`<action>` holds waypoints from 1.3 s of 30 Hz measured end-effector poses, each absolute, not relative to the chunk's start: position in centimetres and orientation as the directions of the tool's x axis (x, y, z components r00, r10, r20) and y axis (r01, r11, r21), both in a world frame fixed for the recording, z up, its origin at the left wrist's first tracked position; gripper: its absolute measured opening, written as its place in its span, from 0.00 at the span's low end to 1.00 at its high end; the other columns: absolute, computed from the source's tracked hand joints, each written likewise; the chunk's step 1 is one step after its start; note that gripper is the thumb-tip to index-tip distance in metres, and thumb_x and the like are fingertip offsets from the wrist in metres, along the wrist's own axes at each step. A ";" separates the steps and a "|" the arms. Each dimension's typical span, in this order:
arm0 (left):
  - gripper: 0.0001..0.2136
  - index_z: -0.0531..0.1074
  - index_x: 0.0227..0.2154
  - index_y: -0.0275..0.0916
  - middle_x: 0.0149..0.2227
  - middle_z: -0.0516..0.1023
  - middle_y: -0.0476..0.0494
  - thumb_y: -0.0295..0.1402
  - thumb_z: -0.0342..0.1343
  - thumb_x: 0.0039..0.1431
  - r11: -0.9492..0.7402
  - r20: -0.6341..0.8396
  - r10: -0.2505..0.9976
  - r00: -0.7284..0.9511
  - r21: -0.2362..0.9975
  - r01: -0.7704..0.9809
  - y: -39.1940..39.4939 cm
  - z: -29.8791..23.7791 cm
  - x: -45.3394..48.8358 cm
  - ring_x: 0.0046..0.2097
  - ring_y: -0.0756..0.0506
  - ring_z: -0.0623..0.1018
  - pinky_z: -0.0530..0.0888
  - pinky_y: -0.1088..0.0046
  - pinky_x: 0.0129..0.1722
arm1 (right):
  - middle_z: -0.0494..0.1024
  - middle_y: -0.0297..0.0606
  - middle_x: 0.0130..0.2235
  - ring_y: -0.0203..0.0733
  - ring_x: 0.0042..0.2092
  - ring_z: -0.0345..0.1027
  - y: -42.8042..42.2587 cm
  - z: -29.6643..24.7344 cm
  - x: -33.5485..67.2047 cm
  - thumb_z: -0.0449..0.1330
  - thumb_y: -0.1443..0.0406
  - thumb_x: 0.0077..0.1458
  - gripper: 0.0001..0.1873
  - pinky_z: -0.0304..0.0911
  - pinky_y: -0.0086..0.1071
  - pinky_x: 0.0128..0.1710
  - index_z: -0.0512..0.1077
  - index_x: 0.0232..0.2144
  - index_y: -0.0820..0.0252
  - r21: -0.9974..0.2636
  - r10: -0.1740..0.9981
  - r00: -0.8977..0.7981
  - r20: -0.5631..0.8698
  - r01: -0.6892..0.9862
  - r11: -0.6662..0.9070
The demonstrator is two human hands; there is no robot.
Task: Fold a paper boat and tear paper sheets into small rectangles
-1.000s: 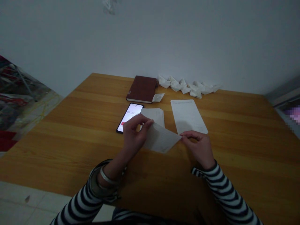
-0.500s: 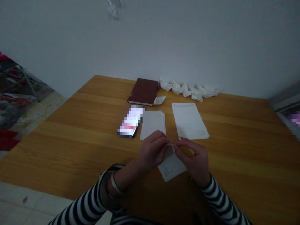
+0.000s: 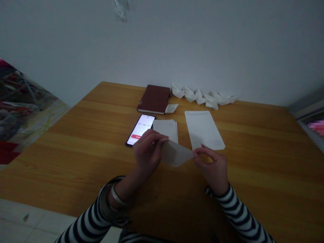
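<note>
A white sheet of paper (image 3: pixel 176 154), folded to a slanted shape, is held up above the table between both hands. My left hand (image 3: pixel 150 150) pinches its upper left corner. At its right tip, the thumb and forefinger of my right hand (image 3: pixel 212 168) are closed on the paper. Just behind my left hand lies a stack of lined sheets (image 3: pixel 165 127), partly covered by the hand and the held paper. Another lined sheet (image 3: pixel 204 130) lies flat beyond my right hand.
A phone (image 3: pixel 140 130) with a lit timer lies left of the stack. Farther back are a brown notebook (image 3: pixel 155 99), a small folded paper (image 3: pixel 171 108) at its corner, and a row of folded paper boats (image 3: pixel 201 97) along the wall. The wooden table (image 3: pixel 265 162) reaches the wall.
My hands have moved apart, the left one going left and slightly up. The paper, which hung below the joined fingers, is now stretched between the two hands.
</note>
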State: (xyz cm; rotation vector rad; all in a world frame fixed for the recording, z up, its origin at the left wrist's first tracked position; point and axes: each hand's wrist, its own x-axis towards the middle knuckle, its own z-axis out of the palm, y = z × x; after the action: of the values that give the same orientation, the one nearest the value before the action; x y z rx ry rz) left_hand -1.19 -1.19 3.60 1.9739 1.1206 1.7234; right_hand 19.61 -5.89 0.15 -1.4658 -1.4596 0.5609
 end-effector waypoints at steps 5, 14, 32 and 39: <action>0.06 0.73 0.26 0.37 0.25 0.72 0.51 0.27 0.59 0.58 -0.574 0.705 0.647 -0.289 0.701 0.423 0.1 4.3 -2.9 0.28 0.51 0.71 0.68 0.75 0.28 | 0.83 0.37 0.31 0.45 0.36 0.78 -5.0 0.0 21.9 0.63 0.65 0.52 0.05 0.68 0.47 0.50 0.78 0.27 0.58 -0.843 0.912 0.281 0.299 0.525 0.115; 0.06 0.72 0.38 0.36 0.29 0.74 0.45 0.23 0.55 0.58 -0.832 0.780 0.536 0.323 0.423 0.359 -3.3 2.1 0.6 0.30 0.48 0.72 0.69 0.73 0.28 | 0.83 0.34 0.39 0.40 0.41 0.77 -6.7 2.6 18.4 0.64 0.74 0.52 0.11 0.64 0.46 0.56 0.76 0.37 0.54 -0.656 0.802 -0.088 0.591 0.525 0.542; 0.04 0.76 0.32 0.39 0.28 0.76 0.47 0.23 0.61 0.55 -0.741 0.809 0.588 0.010 0.533 0.409 -2.0 4.0 -1.6 0.29 0.50 0.74 0.70 0.74 0.26 | 0.82 0.31 0.31 0.42 0.35 0.78 -6.1 1.0 19.4 0.62 0.68 0.52 0.04 0.67 0.47 0.54 0.76 0.29 0.54 -0.763 0.892 0.101 0.440 0.566 0.312; 0.05 0.75 0.28 0.39 0.27 0.74 0.50 0.25 0.59 0.58 -0.625 0.809 0.357 -0.468 0.579 0.524 0.1 5.9 -4.0 0.30 0.50 0.73 0.69 0.71 0.30 | 0.83 0.38 0.33 0.45 0.38 0.78 -4.9 -0.1 21.4 0.62 0.62 0.54 0.07 0.70 0.45 0.50 0.79 0.31 0.57 -0.839 0.923 0.245 0.298 0.529 0.130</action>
State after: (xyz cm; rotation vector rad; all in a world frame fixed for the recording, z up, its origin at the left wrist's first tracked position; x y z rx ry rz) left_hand -4.04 0.13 5.87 1.6713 1.3994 2.4167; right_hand 21.37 -4.89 -0.06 -1.5292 -1.4126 0.5010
